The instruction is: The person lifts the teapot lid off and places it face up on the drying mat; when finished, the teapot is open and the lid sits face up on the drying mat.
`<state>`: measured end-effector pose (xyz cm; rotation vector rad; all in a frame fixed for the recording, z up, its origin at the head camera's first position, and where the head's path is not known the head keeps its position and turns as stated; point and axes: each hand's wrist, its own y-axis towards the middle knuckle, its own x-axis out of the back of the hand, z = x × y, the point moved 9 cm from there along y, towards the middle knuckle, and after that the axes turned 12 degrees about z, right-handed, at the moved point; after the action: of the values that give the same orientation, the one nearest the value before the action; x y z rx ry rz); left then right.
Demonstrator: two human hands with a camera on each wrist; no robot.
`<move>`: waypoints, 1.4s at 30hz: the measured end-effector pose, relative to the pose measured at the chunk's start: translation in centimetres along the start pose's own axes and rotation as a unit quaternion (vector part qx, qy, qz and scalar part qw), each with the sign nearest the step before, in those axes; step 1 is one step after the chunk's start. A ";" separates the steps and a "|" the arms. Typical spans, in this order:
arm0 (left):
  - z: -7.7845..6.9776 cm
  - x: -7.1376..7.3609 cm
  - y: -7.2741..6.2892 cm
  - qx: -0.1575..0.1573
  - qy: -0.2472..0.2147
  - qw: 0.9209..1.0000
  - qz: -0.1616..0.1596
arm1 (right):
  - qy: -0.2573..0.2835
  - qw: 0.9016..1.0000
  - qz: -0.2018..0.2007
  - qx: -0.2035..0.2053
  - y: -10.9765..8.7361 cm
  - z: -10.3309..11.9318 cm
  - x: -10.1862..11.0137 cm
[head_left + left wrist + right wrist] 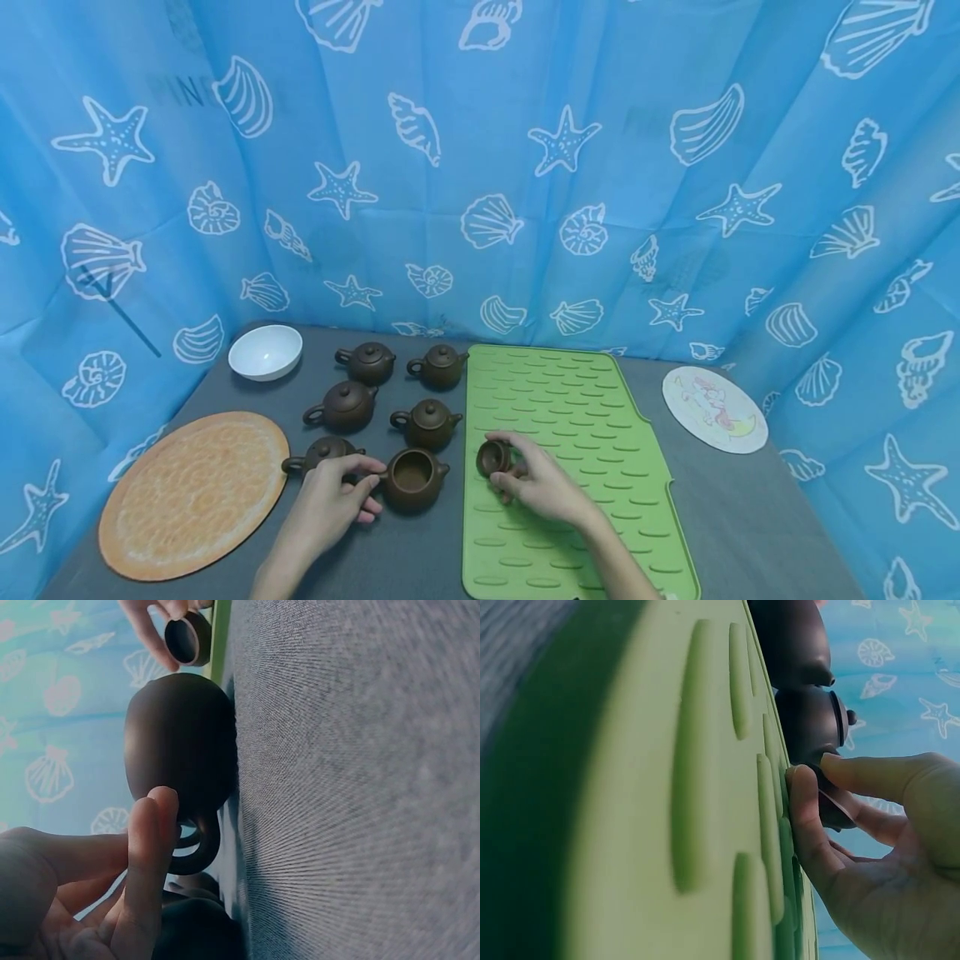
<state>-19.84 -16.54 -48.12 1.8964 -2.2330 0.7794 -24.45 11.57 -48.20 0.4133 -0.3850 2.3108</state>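
Note:
A dark brown teapot (412, 481) without its lid stands on the grey cloth, its round mouth facing up. My left hand (335, 500) pinches its handle (212, 844) between thumb and fingertips. In the right wrist view, my right hand (885, 825) pinches a small dark brown teapot lid with curled fingers. Low over the green mat (555, 500), the lid (491, 458) shows its hollow underside in the head view. Fingers hide part of it, and whether it touches the mat I cannot tell. A lidded teapot (324, 450) sits partly behind my left hand.
Several more lidded teapots, one of them this teapot (429, 423), stand in rows behind. A white bowl (266, 353) is at the back left, with a round tan placemat (195, 496) nearer me. Right of the mat lies a round printed disc (715, 410). A blue shell-print curtain (480, 167) hangs behind.

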 end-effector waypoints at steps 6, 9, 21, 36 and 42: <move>-0.1 0.0 -0.2 -0.004 0.003 1.000 -0.005 | 0.003 1.000 -0.006 0.007 0.0 0.3 0.1; -0.1 0.0 -0.2 -0.007 0.005 1.000 -0.003 | 0.001 1.000 -0.008 0.010 0.0 0.3 0.1; -1.3 0.5 -0.1 -0.030 0.009 0.999 0.010 | -0.019 0.999 -0.032 0.022 -0.2 1.1 1.3; -5.0 2.0 1.7 -0.116 0.094 0.988 -0.025 | -0.005 0.998 -0.041 0.047 1.8 5.1 1.4; -6.0 2.0 3.0 -0.143 0.110 0.983 -0.034 | 0.022 0.997 -0.029 0.061 3.9 6.4 0.4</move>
<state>-24.53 -15.38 -43.08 1.6575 -2.0111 0.5882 -26.40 6.66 -42.88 0.4265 -0.2079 2.2891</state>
